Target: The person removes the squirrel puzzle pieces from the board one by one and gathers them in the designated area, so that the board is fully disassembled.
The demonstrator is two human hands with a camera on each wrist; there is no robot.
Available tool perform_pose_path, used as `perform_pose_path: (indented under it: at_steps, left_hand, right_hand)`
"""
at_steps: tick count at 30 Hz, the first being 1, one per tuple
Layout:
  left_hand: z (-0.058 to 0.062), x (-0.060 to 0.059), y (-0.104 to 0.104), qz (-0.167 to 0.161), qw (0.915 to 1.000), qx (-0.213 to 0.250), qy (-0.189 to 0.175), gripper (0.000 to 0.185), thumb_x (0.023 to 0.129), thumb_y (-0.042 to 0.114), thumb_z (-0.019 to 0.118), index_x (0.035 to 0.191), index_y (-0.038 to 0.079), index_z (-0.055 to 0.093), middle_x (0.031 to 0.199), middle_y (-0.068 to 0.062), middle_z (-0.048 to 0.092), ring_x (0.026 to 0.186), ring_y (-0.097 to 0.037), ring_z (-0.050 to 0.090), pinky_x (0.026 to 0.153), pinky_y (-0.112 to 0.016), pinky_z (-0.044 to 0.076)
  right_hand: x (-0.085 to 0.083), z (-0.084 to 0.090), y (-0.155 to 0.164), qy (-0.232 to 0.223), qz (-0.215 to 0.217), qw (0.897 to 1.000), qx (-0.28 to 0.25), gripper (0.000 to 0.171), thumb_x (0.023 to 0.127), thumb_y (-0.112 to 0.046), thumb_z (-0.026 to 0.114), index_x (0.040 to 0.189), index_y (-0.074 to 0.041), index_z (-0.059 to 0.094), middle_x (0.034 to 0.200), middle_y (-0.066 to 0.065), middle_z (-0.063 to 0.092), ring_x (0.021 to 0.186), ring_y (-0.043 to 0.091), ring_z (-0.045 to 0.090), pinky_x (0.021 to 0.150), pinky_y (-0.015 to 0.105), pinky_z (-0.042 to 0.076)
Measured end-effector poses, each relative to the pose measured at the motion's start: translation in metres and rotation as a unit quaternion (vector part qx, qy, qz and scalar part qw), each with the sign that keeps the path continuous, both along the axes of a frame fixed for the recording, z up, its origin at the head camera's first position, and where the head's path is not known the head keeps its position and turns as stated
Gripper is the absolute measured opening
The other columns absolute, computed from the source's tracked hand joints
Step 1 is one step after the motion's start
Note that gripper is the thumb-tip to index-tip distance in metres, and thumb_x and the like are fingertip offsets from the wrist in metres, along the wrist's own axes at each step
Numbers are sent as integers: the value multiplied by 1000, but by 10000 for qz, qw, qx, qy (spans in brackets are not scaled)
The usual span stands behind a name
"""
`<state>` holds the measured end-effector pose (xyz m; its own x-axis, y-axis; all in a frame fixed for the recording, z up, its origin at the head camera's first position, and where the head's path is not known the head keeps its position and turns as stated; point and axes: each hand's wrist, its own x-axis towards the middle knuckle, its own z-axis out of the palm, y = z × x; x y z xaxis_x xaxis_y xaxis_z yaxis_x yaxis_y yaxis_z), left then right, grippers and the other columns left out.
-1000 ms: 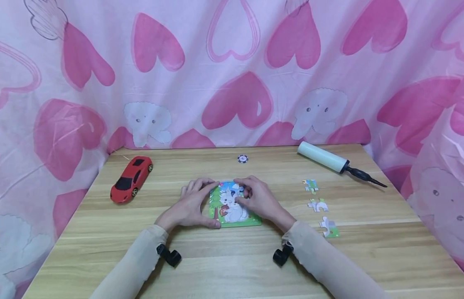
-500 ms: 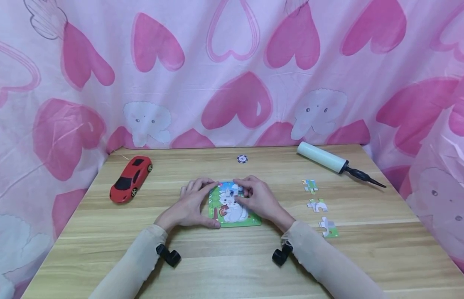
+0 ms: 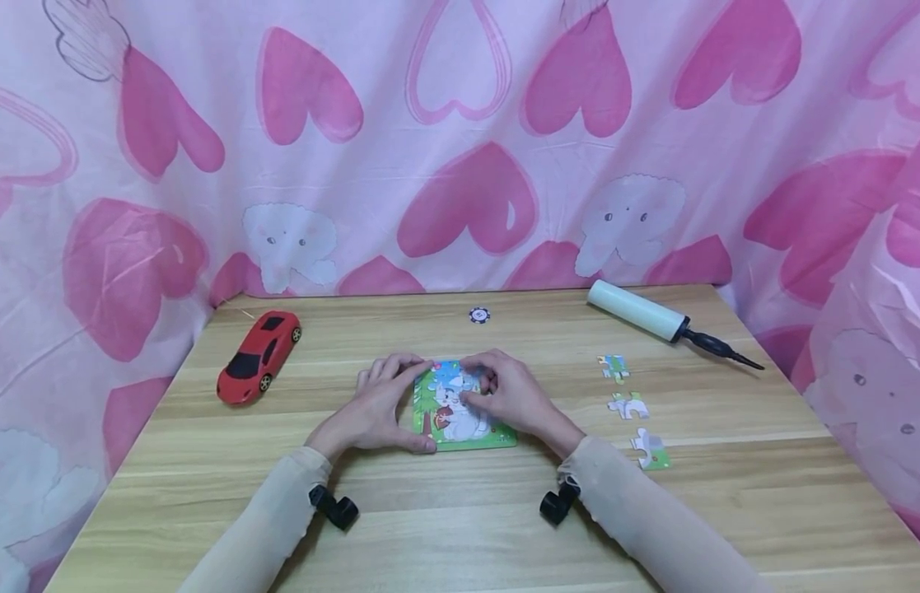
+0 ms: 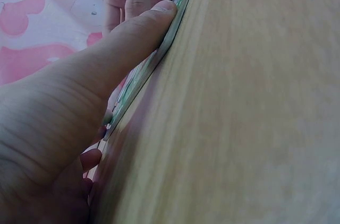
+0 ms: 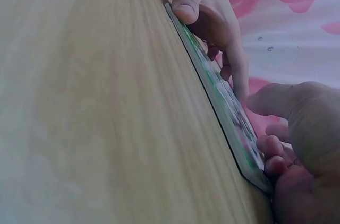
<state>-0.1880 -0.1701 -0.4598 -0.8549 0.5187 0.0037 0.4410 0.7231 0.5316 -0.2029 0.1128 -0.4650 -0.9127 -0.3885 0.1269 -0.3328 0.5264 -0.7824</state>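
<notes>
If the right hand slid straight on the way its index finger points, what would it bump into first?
Probably the left hand, near its index fingertip, across the jigsaw puzzle. How closely the right hand touches the puzzle is unclear, so it might snag there first.

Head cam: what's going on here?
Someone is working a cartoon-animal jigsaw on a wooden table. The left grip rests against its left side; the right grip is at its upper right part, though whether it pinches a piece is unclear. Three loose pieces lie off to the right.
</notes>
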Motion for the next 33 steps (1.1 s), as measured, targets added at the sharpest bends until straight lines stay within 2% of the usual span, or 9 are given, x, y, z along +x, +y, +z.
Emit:
perform_pose_path:
  at_steps: [8, 14, 24, 33]
  left_hand:
    - [2, -1, 0, -26, 10000, -27, 19, 129, 73, 76, 94, 175, 22, 38, 172, -7, 34, 152, -35, 31, 114, -58, 29]
    - [1, -1, 0, -16, 10000, -8, -3, 129, 72, 77, 94, 175, 22, 38, 172, -7, 34, 153, -35, 31, 115, -59, 28]
    - [-2, 1, 0, -30, 10000, 7, 10, 129, 72, 76, 94, 175, 21, 38, 172, -7, 34, 152, -35, 31, 115, -60, 28]
    - [-3, -1, 0, 2, 10000, -14, -54, 131, 71, 77, 95, 176, 23, 36, 172, -4, 32, 152, -33, 29, 117, -57, 28]
  right_hand:
    - [0, -1, -6, 148, 29, 9997, 211, 56, 94, -27, 93, 145, -14, 73, 121, -5, 70, 88, 12, 59, 75, 28, 51]
    - [-1, -1, -9, 235, 37, 9992, 321, 53, 95, -24, 92, 143, -12, 74, 120, -5, 70, 88, 13, 59, 75, 28, 51]
    - [0, 3, -5, 35, 113, 9983, 562, 59, 95, -22, 92, 149, -13, 72, 115, -2, 63, 93, 14, 58, 78, 30, 51]
    - [1, 11, 2, -4, 130, 9995, 290, 52, 90, -17, 93, 141, -18, 78, 116, -2, 62, 97, 17, 58, 79, 32, 54]
